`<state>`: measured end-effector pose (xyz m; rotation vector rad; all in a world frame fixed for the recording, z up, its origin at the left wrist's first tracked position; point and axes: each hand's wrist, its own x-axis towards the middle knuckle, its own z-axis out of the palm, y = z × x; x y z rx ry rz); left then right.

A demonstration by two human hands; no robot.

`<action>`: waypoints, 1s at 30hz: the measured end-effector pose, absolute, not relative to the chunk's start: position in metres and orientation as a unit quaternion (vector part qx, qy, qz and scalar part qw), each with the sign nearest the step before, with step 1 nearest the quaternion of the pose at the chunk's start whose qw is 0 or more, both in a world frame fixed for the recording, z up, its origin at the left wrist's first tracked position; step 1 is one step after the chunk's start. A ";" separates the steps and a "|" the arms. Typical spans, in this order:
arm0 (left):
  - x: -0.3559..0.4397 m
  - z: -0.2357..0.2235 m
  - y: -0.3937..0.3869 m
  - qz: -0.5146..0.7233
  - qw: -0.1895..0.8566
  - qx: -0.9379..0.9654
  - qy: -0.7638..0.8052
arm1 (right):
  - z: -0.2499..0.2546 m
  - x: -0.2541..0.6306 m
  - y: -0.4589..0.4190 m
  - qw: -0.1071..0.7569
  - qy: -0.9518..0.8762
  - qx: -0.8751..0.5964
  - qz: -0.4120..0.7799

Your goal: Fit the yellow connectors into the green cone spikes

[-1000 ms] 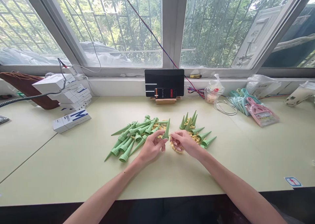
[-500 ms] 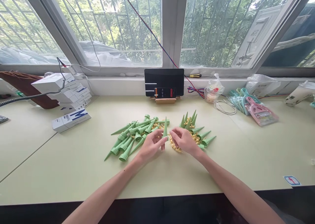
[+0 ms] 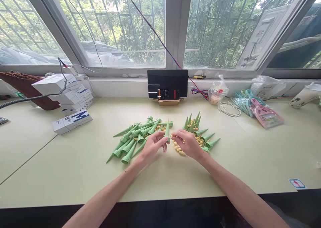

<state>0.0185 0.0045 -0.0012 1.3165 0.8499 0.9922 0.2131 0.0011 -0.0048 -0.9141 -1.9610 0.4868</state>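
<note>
Upright between the fingers of my left hand (image 3: pixel 156 142) is a green plastic spike (image 3: pixel 167 130), its point up and its wide collar low near my thumb. My right hand (image 3: pixel 187 142) is closed in a pinch on a small yellow plastic piece (image 3: pixel 171 136), held close to the right side of the spike's base. Left of my hands lies a heap of green spikes (image 3: pixel 129 151) with ribbed collars. By my right hand, a pile of small yellow pieces (image 3: pixel 179 150) is partly covered, with several green spikes (image 3: pixel 210 142) around it, some standing and some lying.
A phone showing a timer (image 3: pixel 168 94) leans on a black tablet (image 3: pixel 167 77) at the back. White boxes (image 3: pixel 72 121) are at the left. A bagged item (image 3: pixel 217 91), a coiled cable (image 3: pixel 229 110) and wrapped dustpan-shaped items (image 3: pixel 267 114) lie at the back right.
My right hand has come slightly left, bringing the yellow piece to the spike's base. The spike in my left hand has shifted a little left.
</note>
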 end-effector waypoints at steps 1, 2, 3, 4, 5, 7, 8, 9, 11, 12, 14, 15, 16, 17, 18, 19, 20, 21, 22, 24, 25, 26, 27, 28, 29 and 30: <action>0.019 0.000 0.004 0.425 0.598 0.571 0.368 | -0.006 0.213 0.002 0.446 -0.794 -0.365 0.191; 0.019 0.000 0.004 0.422 0.597 0.575 0.369 | -0.007 0.213 0.002 0.446 -0.797 -0.361 0.188; 0.019 0.001 0.003 0.419 0.594 0.578 0.370 | -0.008 0.214 0.003 0.446 -0.799 -0.359 0.185; 0.019 0.002 0.003 0.417 0.592 0.582 0.370 | -0.009 0.214 0.003 0.446 -0.800 -0.358 0.183; 0.019 0.003 0.003 0.415 0.588 0.587 0.370 | -0.010 0.214 0.004 0.444 -0.801 -0.358 0.181; 0.018 0.004 0.002 0.413 0.579 0.600 0.367 | -0.011 0.214 0.004 0.441 -0.802 -0.360 0.180; 0.018 0.005 0.002 0.412 0.573 0.608 0.364 | -0.012 0.214 0.004 0.439 -0.802 -0.362 0.181; 0.018 0.005 0.002 0.411 0.567 0.615 0.363 | -0.012 0.214 0.004 0.438 -0.801 -0.364 0.184; 0.018 0.006 0.002 0.409 0.555 0.627 0.362 | -0.012 0.213 0.003 0.435 -0.797 -0.371 0.194; 0.018 0.006 0.002 0.408 0.551 0.632 0.361 | -0.011 0.213 0.003 0.435 -0.794 -0.375 0.198; 0.018 0.005 0.003 0.406 0.548 0.637 0.359 | -0.010 0.213 0.002 0.437 -0.788 -0.379 0.209; 0.018 0.005 0.003 0.405 0.547 0.639 0.358 | -0.010 0.212 0.002 0.439 -0.785 -0.381 0.216; 0.018 0.004 0.003 0.405 0.546 0.640 0.357 | -0.009 0.212 0.002 0.441 -0.780 -0.383 0.223; 0.017 0.003 0.003 0.404 0.545 0.642 0.356 | -0.009 0.212 0.001 0.443 -0.775 -0.386 0.231; 0.017 0.002 0.004 0.404 0.544 0.643 0.356 | -0.008 0.211 0.001 0.444 -0.770 -0.391 0.240; 0.017 0.001 0.004 0.404 0.543 0.644 0.356 | -0.007 0.211 0.001 0.444 -0.764 -0.397 0.248; 0.017 0.001 0.004 0.404 0.543 0.645 0.356 | -0.007 0.211 0.001 0.444 -0.758 -0.403 0.257; 0.017 0.000 0.004 0.403 0.543 0.645 0.356 | -0.006 0.211 0.000 0.444 -0.750 -0.410 0.269; 0.017 0.000 0.004 0.403 0.543 0.645 0.355 | -0.005 0.211 0.000 0.443 -0.742 -0.415 0.283; 0.017 -0.001 0.003 0.402 0.544 0.646 0.355 | -0.003 0.211 -0.001 0.442 -0.724 -0.420 0.324; 0.017 -0.001 0.003 0.401 0.544 0.647 0.353 | -0.002 0.211 -0.001 0.441 -0.714 -0.419 0.347; 0.017 -0.001 0.003 0.401 0.544 0.648 0.352 | -0.001 0.211 -0.001 0.442 -0.703 -0.417 0.369; 0.017 -0.001 0.003 0.402 0.544 0.648 0.350 | -0.001 0.211 -0.001 0.443 -0.693 -0.416 0.389; 0.017 -0.002 0.003 0.402 0.545 0.649 0.347 | 0.000 0.211 -0.001 0.444 -0.683 -0.414 0.406; 0.017 -0.003 0.003 0.402 0.546 0.650 0.344 | 0.000 0.212 -0.001 0.445 -0.674 -0.412 0.421; 0.017 -0.004 0.003 0.401 0.547 0.651 0.342 | 0.000 0.212 -0.001 0.446 -0.665 -0.410 0.436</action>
